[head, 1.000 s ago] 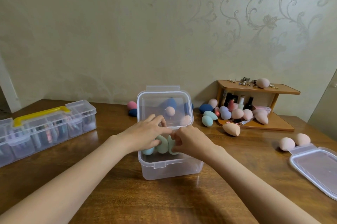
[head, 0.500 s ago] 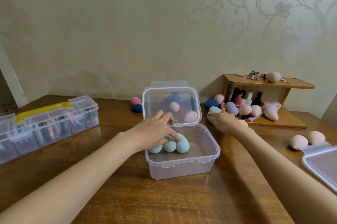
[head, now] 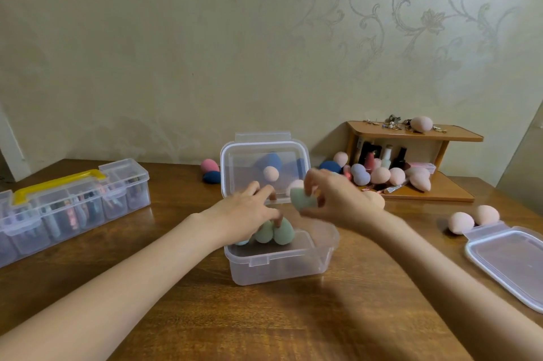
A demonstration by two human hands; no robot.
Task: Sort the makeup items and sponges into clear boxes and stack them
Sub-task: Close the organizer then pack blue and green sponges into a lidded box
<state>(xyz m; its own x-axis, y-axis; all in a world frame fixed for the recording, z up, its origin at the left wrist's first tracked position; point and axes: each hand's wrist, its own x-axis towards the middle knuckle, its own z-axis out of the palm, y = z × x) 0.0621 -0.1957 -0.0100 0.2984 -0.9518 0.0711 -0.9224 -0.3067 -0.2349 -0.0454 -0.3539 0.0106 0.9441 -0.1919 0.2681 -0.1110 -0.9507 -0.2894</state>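
Note:
A clear box (head: 279,268) stands open at the table's middle, its hinged lid (head: 264,166) upright behind. Green sponges (head: 274,232) sit in its left half. My left hand (head: 245,212) rests on them with fingers reaching down among them. My right hand (head: 335,199) hovers over the box's right side and pinches a green sponge (head: 302,199). More sponges (head: 379,175) in pink, blue and lilac lie by a small wooden shelf (head: 417,137) holding makeup bottles (head: 386,156).
A long clear organiser (head: 70,205) with a yellow handle sits at the left. A loose clear lid (head: 511,260) lies at the right edge, two peach sponges (head: 473,219) beside it. A pink and a dark blue sponge (head: 211,172) lie behind the box.
My right hand went to the sponge pile by the shelf, took a green sponge and brought it back over the box. My left hand stayed on the sponges inside.

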